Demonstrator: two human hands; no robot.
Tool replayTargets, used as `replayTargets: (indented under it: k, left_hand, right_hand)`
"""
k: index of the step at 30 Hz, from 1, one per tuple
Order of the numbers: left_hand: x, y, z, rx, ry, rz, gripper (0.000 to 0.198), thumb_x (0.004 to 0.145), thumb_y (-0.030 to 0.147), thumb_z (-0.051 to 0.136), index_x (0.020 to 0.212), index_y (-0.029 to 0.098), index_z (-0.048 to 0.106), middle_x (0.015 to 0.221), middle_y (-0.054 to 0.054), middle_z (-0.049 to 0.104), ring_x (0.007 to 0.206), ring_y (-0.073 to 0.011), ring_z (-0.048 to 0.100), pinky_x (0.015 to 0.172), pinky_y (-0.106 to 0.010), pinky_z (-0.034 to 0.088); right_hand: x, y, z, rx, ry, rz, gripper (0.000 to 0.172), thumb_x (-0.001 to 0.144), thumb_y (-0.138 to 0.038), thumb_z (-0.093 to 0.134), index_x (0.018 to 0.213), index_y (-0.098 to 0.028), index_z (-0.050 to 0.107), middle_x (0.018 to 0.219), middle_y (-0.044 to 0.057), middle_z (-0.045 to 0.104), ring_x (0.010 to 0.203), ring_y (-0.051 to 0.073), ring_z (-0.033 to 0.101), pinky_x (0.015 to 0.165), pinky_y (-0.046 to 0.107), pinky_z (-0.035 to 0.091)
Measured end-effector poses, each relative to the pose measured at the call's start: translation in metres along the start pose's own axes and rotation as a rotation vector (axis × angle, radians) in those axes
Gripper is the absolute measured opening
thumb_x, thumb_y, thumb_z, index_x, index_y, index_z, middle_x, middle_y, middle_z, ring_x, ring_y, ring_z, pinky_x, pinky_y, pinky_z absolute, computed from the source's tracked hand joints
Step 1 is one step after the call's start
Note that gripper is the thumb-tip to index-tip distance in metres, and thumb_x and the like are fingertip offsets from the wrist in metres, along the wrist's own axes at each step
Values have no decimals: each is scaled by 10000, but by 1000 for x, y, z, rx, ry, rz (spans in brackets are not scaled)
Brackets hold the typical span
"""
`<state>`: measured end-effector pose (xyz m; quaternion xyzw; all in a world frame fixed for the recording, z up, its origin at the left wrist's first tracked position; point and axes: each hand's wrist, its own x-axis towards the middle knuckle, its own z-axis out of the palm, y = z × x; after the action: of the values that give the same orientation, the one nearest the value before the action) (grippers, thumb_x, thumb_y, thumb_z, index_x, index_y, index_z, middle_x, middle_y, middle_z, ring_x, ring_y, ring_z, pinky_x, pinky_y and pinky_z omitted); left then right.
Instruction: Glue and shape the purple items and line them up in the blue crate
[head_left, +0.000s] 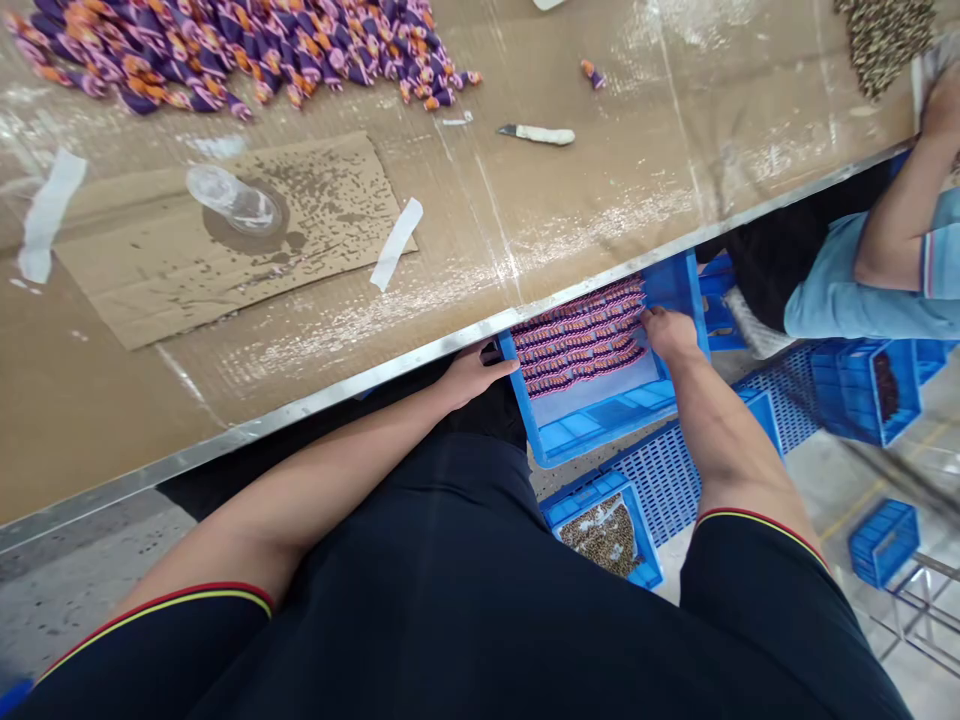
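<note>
A worker's left hand, thumb and fingers spread, meets the left rim of a blue crate partly under the table, its plastic likely stiff and best held by the end walls. Inside, purple-and-pink strands, probably light, soft and limp, best taken at both ends, run in rows left to right, long axis roughly along the table's edge. The right hand curls at their right ends, any pinch impossible to make out
</note>
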<state>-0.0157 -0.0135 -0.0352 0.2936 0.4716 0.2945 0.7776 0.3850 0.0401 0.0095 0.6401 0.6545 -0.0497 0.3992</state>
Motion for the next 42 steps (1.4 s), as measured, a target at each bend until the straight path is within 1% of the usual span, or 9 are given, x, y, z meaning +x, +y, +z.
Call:
replayTargets:
  k: [3,9,13,18,24,30,34,38,42]
  left_hand:
    - [0,0,0,-8,12,-2,813,598,376,1074,1333,201,772,1508,-165,740,1378,-401,718,1299,-642,517]
    - [0,-2,0,-13,3,13,790,627,384,1070,1341,220,775,1494,-144,754,1390,-395,715,1302,-634,515]
    - [2,-6,-1,-23,5,19,778,628,380,1072,1336,235,784,1493,-122,760,1356,-373,730,1301,-626,521]
    - [4,-8,-2,-35,12,9,810,586,354,1089,1327,236,783,1466,-123,765,1325,-369,739,1277,-629,538]
    - [3,-5,-1,0,5,6,804,594,388,1068,1325,215,780,1519,-157,728,1360,-393,718,1280,-634,528]
    - [3,-4,-1,9,13,6,830,595,393,1072,1354,230,780,1508,-146,742,1360,-390,723,1289,-632,520]
    - [3,-4,-1,0,9,10,869,586,380,1087,1388,263,776,1451,-118,775,1333,-385,736,1286,-639,521]
    - [2,-2,-1,-3,5,12,846,598,389,1081,1376,250,779,1483,-136,757,1358,-394,727,1297,-640,514]
    - [0,0,0,2,-7,15,823,621,391,1069,1373,234,777,1496,-147,748,1367,-401,725,1300,-647,512]
  right_hand:
    - [-1,2,3,7,2,18,457,1094,-127,415,1410,-119,744,1355,282,768,1172,316,783,887,352,546]
    - [-1,-2,7,40,-20,106,469,1092,-102,372,1420,-75,707,1342,292,759,1127,309,803,840,333,555]
    - [-4,-5,6,63,-14,137,464,1111,-116,376,1433,-96,709,1355,286,751,1106,307,806,823,337,562]
    - [-9,-4,4,74,-10,122,463,1130,-175,372,1423,-139,730,1384,249,744,1088,294,794,781,323,526]
    - [-12,-4,0,78,-14,94,471,1153,-240,369,1423,-129,739,1402,241,734,1119,308,777,796,343,531]
    - [-17,-2,-1,95,7,62,444,1125,-256,456,1462,-150,725,1500,233,685,1138,316,765,812,360,544]
    - [-17,0,2,89,15,37,460,1129,-272,431,1440,-149,746,1465,231,699,1124,318,764,789,355,523]
    - [-16,1,3,71,-15,38,495,1155,-265,371,1453,-122,740,1494,238,690,1160,335,768,800,363,512]
    - [-16,1,4,81,-4,38,476,1155,-265,389,1443,-140,747,1505,230,691,1159,323,771,800,353,511]
